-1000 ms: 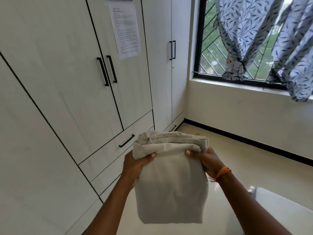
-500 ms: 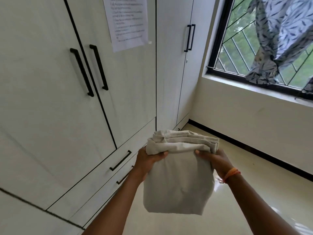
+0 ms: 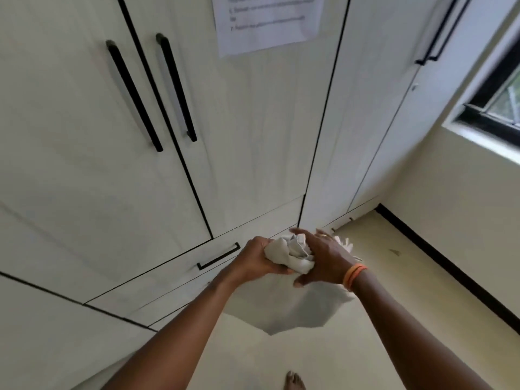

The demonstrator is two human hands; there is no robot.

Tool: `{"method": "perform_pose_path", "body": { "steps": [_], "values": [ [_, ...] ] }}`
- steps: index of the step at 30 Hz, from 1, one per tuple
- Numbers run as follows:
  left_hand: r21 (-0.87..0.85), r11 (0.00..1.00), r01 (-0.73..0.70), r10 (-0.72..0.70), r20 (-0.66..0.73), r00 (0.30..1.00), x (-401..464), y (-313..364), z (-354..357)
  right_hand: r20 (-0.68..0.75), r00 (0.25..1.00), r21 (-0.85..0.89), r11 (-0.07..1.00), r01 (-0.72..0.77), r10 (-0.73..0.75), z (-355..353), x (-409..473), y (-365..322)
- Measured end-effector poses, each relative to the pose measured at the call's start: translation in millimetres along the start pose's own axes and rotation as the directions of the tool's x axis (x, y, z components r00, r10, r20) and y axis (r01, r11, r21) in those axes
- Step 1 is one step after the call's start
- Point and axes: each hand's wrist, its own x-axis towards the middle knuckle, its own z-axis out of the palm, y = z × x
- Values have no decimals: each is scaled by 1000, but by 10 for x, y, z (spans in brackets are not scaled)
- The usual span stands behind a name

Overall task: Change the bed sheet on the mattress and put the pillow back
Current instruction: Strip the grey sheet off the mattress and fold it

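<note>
The left hand (image 3: 254,258) grips the sheet (image 3: 292,305) by its bunched top, fingers curled round the cloth; a second ago that hand held one upper corner of a neatly folded stack. The fold has since collapsed: the cloth is now gathered into a crumpled knot between the hands, with the rest hanging loose below them above the floor. The right hand (image 3: 323,261), with orange bands (image 3: 355,275) at the wrist, has moved from the stack's far corner to lie over the top of the bundle, fingers spread and somewhat blurred; whether they actually pinch the cloth I cannot tell. The view has also swung down and closer to the wardrobe, so the window has slid almost out of view and the curtains are gone.

At left stand the pale wardrobe doors (image 3: 84,136) with two long black handles (image 3: 135,97), drawers (image 3: 168,277) beneath them with a black pull (image 3: 218,257). A printed paper (image 3: 267,23) is stuck on a door further right. The glossy cream floor (image 3: 380,277) runs to a black skirting (image 3: 450,268) under the wall, and a window corner (image 3: 495,108) shows at the right edge. A bare foot (image 3: 294,381) stands on the floor at the bottom.
</note>
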Motion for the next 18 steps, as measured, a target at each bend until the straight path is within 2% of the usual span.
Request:
{"method": "perform_pose_path", "body": {
  "steps": [2, 6, 10, 12, 15, 18],
  "values": [
    [32, 999, 22, -21, -19, 1000, 80, -110, -100, 47, 997, -3, 998, -59, 59, 25, 118, -36],
    [45, 998, 55, -52, -60, 997, 235, -434, -209, 29, 995, -196, 976, -90, 97, 315, 334, -108],
    [183, 965, 189, -163, -148, 976, 509, -1192, -259, 15, 972, -201, 953, -226, 234, 722, 494, -128],
    [356, 889, 288, -252, -145, 957, 628, -1617, -292, 11, 938, -170, 925, -341, 348, 904, 518, -94],
    [574, 715, 398, -366, -177, 913, 753, -2138, -418, -8, 869, -83, 865, -494, 495, 1077, 536, 21],
    [699, 570, 432, -371, -250, 894, 862, -2531, -553, -47, 789, 57, 790, -611, 613, 1108, 546, 153]
  ]
}}
